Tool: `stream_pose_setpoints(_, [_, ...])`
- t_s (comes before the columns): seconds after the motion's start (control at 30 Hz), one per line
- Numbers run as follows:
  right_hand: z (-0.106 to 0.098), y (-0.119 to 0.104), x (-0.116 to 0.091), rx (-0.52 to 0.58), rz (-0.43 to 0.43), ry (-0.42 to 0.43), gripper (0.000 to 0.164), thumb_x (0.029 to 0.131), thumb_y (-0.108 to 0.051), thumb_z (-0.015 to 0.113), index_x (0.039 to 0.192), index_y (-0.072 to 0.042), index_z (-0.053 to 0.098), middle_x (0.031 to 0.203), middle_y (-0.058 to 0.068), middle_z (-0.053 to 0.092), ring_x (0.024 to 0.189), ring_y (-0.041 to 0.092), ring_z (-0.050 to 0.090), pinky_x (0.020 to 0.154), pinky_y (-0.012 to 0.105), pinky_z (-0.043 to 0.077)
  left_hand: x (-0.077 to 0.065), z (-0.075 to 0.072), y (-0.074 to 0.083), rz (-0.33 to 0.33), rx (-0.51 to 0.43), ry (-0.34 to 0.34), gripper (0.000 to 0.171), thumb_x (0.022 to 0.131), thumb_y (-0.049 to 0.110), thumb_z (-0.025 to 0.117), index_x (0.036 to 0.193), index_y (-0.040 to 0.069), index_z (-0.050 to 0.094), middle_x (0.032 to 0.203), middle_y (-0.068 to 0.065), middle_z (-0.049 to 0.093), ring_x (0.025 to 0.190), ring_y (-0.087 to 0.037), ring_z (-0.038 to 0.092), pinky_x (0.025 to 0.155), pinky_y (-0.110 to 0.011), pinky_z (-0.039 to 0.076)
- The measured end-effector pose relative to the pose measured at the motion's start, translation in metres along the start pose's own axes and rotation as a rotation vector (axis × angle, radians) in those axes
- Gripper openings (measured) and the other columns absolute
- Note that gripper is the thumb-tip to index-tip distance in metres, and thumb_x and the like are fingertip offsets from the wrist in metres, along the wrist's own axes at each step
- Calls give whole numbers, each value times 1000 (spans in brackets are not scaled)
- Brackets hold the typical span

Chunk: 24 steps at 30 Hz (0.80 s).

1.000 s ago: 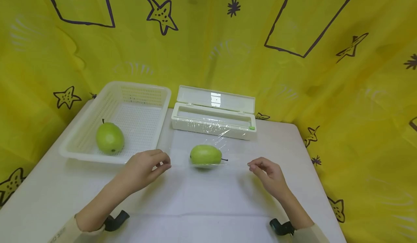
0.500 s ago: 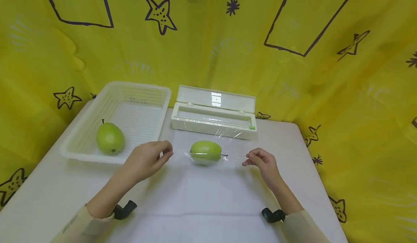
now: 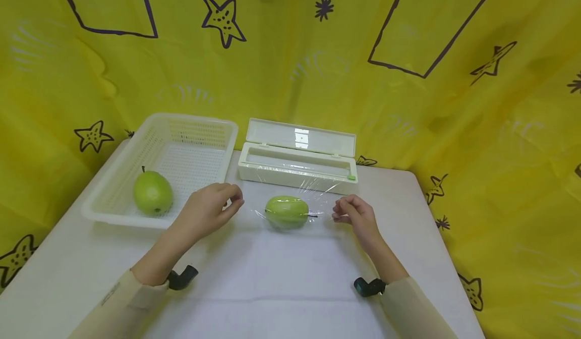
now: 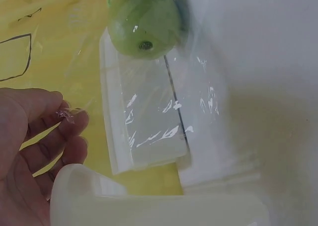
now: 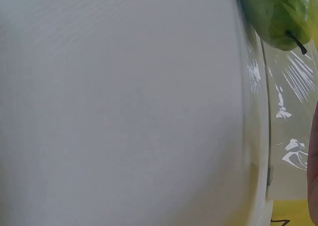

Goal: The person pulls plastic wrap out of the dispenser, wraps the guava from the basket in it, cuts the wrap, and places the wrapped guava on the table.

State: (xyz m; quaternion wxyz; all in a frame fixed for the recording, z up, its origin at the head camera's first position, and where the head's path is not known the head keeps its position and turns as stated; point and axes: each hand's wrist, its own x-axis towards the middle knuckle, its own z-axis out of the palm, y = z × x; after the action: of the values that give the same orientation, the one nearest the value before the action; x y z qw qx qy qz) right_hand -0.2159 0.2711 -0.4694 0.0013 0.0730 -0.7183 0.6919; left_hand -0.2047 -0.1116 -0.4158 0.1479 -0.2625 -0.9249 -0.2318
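1. Lying on its side in the white basket [image 3: 192, 170] at the far left, the loose pear [image 3: 152, 192] sat near the front rim.

2. The left hand [image 3: 211, 205], just right of it, kept a narrow pinch: a crumpled bit of cling film [image 4: 171, 132] showed between thumb and fingertip.

3. The covered pear [image 3: 287, 211] lay on its side mid-table, stem rightward, under the cling film. It was probably firm and weighty beside its cover, smooth enough to roll; its rounded middle suited a hold better than the thin stem.

4. The dispenser box [image 3: 297, 177] stood open behind that pear, and the cling film ran forward from it. The sheet was likely nearly weightless, limp, clingy and easy to tear, best taken by its 2 front corners, lightly, and spread so that it would not fold onto itself.

5. The right hand [image 3: 356, 215] had its thumb and fingers close together, in what looked like a narrow pinch on the sheet's right edge; the right wrist view showed only a sliver of it.
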Motion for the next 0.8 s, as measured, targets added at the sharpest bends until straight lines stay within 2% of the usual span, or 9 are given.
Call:
stream_pose_setpoints(0.13, [3, 0, 7, -12, 53, 45, 36, 104, -16, 53, 111, 19, 50, 83, 0, 65, 75, 12, 67, 70, 29, 61, 6, 2, -5, -23, -4, -15, 5, 91, 17, 71, 90, 18, 67, 82, 7, 68, 73, -17, 64, 59, -32, 50])
stream_pose_setpoints(0.43, [7, -2, 19, -63, 134, 113, 34, 104, -19, 54, 115, 13, 53, 82, 1, 61, 71, 12, 62, 63, 24, 58, 17, -1, -10, -50, 3, -45, 5, 93, 19, 69, 89, 19, 66, 81, 8, 68, 67, -12, 56, 56, -32, 47])
stream_pose_setpoints(0.6, [9, -5, 25, -48, 183, 143, 19, 102, -18, 57, 104, 1, 61, 77, 2, 60, 67, 13, 59, 59, 23, 56, 25, -4, -11, -63, 8, -51, 4, 93, 19, 68, 90, 18, 67, 80, 8, 67, 68, -13, 57, 57, -33, 48])
stream_pose_setpoints(0.7, [14, -16, 24, -56, 204, 157, 12, 102, -15, 57, 98, -5, 62, 75, 3, 60, 65, 14, 59, 58, 24, 56, 29, -5, -10, -71, 14, -68, 4, 94, 20, 68, 91, 17, 68, 81, 7, 67, 68, -13, 57, 57, -33, 48])
stream_pose_setpoints(0.8, [17, -21, 24, -78, 206, 165, 13, 102, -15, 56, 99, -2, 62, 75, 2, 60, 66, 14, 59, 58, 25, 56, 33, -6, -10, -77, 22, -86, 5, 95, 21, 67, 91, 17, 68, 80, 7, 67, 68, -14, 57, 57, -33, 48])
